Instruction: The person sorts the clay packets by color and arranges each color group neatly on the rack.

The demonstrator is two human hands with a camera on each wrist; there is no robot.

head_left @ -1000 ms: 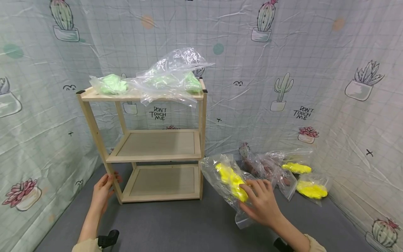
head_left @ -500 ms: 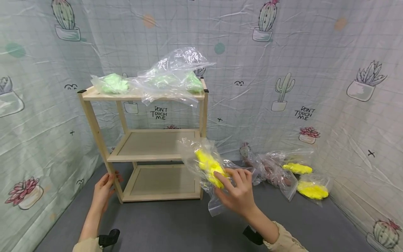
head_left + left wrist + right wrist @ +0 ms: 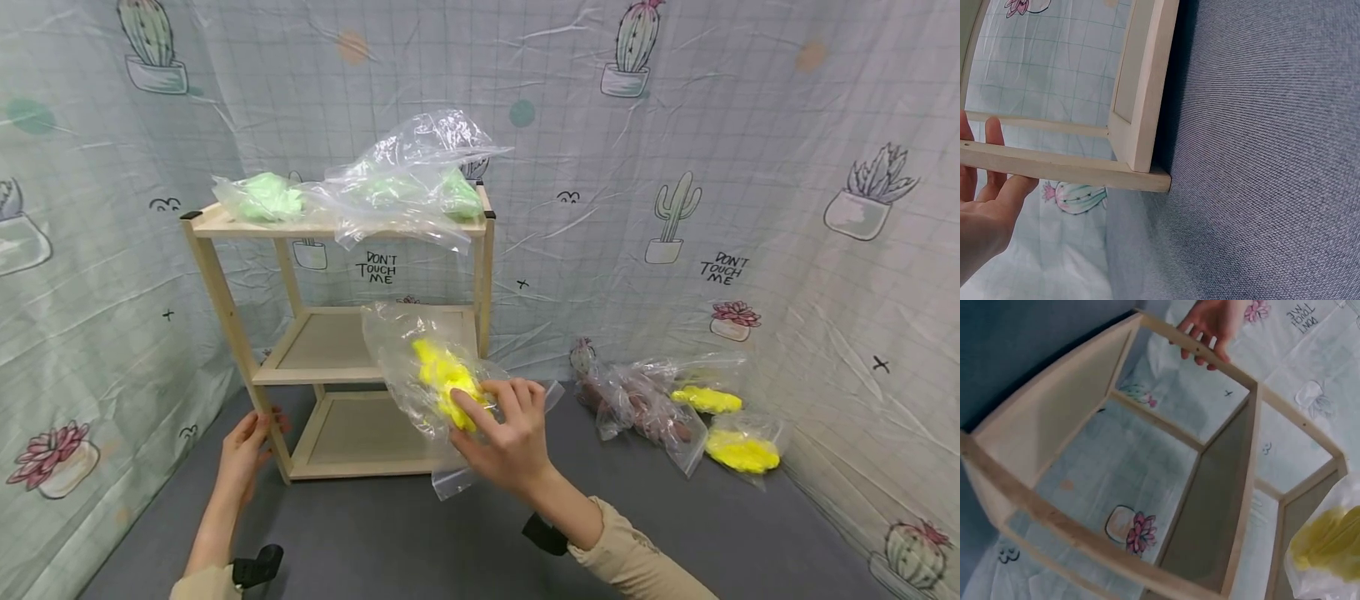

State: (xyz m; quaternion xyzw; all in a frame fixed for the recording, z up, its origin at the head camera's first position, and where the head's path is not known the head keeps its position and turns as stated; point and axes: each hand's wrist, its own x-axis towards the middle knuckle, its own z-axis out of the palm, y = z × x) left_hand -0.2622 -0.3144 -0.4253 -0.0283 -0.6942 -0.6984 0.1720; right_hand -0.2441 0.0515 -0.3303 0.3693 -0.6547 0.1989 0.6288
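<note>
My right hand (image 3: 506, 429) pinches a clear zip bag with a yellow lump (image 3: 448, 379) inside, thumb and fingers at the lump's lower right. The bag overlaps the front of the wooden shelf's middle board (image 3: 322, 346) in the head view. In the right wrist view the yellow-filled bag (image 3: 1329, 547) shows at the lower right, while the hand itself is out of sight. My left hand (image 3: 243, 450) grips the shelf's front left post (image 3: 232, 312) low down. Seen from the left wrist, the fingers (image 3: 994, 131) wrap round that post (image 3: 1066, 167).
Bags with pale green lumps (image 3: 270, 198) lie on the top board. On the grey table (image 3: 360, 533) at right rest a bag of brownish-red pieces (image 3: 637, 408) and two bags with yellow lumps (image 3: 742, 454). A cactus-print sheet (image 3: 570, 125) encloses the table.
My right hand has carried the yellow-filled bag leftward and slightly up, from beside the shelf to in front of its middle board. My left hand stays on the post.
</note>
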